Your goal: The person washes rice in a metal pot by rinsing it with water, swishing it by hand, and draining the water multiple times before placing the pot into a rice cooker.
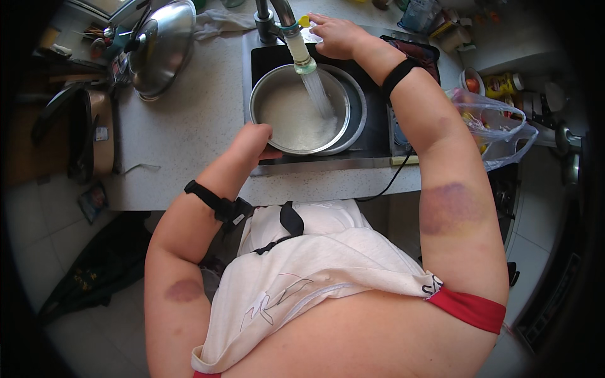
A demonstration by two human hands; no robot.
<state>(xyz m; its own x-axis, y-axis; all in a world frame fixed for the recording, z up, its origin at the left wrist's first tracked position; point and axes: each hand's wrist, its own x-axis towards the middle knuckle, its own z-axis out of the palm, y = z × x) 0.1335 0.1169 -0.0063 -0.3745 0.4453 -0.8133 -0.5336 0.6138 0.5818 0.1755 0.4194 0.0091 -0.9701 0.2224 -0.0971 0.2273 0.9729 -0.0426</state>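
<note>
A round metal pot (256, 88), partly filled with cloudy whitish water, is over the dark sink. My left hand (256, 140) is closed on its near left rim, the fingertips partly hidden. Water (319, 96) streams into the pot from a flexible ribbed nozzle (299, 49) fitted on the metal tap (283, 11). My right hand (340, 38) reaches across to the tap, its fingers stretched out and thumb apart, with fingertips at a small yellow tab (304, 21) on the nozzle fitting. A second, wider metal basin (358, 104) sits beneath the pot, showing at its right.
On the left of the speckled worktop (183, 135) a large metal lid (165, 47) leans upright near a knife block (97, 129). A grey cloth (230, 22) lies behind. To the right are a clear plastic bag (504, 135), a bowl (471, 80) and a yellow-labelled bottle (501, 84).
</note>
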